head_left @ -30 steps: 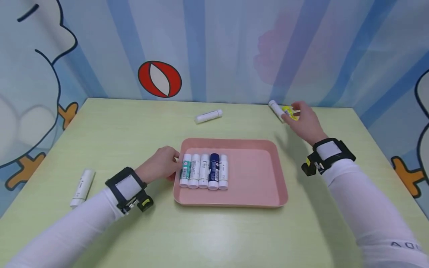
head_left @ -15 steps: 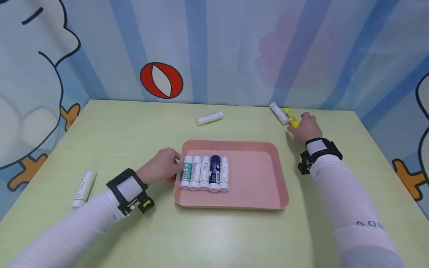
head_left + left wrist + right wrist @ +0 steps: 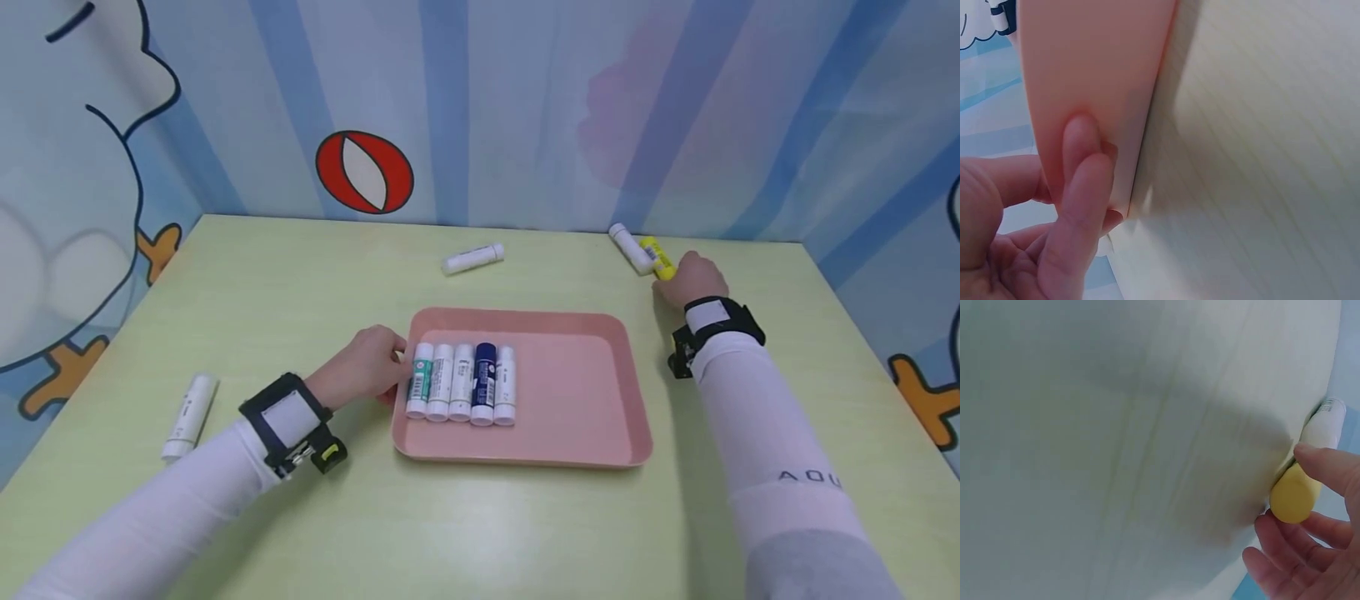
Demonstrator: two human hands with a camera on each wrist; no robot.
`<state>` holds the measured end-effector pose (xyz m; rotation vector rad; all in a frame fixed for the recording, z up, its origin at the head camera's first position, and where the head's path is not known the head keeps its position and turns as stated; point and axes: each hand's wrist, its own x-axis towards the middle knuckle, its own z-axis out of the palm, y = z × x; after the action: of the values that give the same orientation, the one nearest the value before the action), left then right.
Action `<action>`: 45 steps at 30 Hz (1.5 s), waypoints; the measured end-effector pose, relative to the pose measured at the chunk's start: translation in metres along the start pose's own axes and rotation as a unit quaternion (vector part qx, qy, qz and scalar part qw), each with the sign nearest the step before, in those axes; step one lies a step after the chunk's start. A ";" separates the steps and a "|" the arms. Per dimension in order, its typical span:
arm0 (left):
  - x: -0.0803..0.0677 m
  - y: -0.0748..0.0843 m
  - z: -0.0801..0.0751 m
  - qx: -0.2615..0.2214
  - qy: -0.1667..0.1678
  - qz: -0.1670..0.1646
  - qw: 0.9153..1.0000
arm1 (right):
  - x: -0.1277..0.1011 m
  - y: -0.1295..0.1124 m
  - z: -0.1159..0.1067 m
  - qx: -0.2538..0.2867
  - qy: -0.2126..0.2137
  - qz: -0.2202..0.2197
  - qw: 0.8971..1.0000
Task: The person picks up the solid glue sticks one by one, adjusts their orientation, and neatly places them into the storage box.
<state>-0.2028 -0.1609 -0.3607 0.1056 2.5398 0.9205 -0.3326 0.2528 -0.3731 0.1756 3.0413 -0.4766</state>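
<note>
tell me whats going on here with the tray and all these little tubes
A person sits at a pale green table. Their left hand grips the left rim of a pink tray that holds five tubes lying side by side. Their right hand is at the far right corner, fingers round a yellow tube that lies beside a white tube. Two more white tubes lie loose: one beyond the tray, one at the left edge.

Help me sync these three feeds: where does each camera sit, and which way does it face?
Head: looks forward and down at the pink tray; both sleeved arms show.
Left wrist: beside the left hand, fingers gripping the tray's rim.
Right wrist: behind the right hand, fingers closing on the yellow tube.
Shared: head view shows both.
</note>
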 end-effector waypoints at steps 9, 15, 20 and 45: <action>0.001 -0.001 0.001 -0.003 -0.003 0.004 1.000 | 0.002 0.008 0.003 0.017 0.048 -0.006 0.999; 0.001 -0.002 0.001 0.000 -0.002 0.011 1.000 | -0.002 0.019 0.002 0.043 0.061 -0.002 0.997; 0.002 -0.003 0.001 -0.005 -0.003 0.014 1.000 | -0.007 0.028 -0.006 0.056 0.066 -0.009 0.996; 0.010 0.003 -0.024 0.101 0.108 0.064 0.987 | -0.085 -0.046 -0.034 0.097 -0.008 -0.236 0.967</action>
<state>-0.2221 -0.1708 -0.3460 0.2458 2.8536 0.7540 -0.2551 0.2114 -0.3205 -0.5544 3.0009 -0.7968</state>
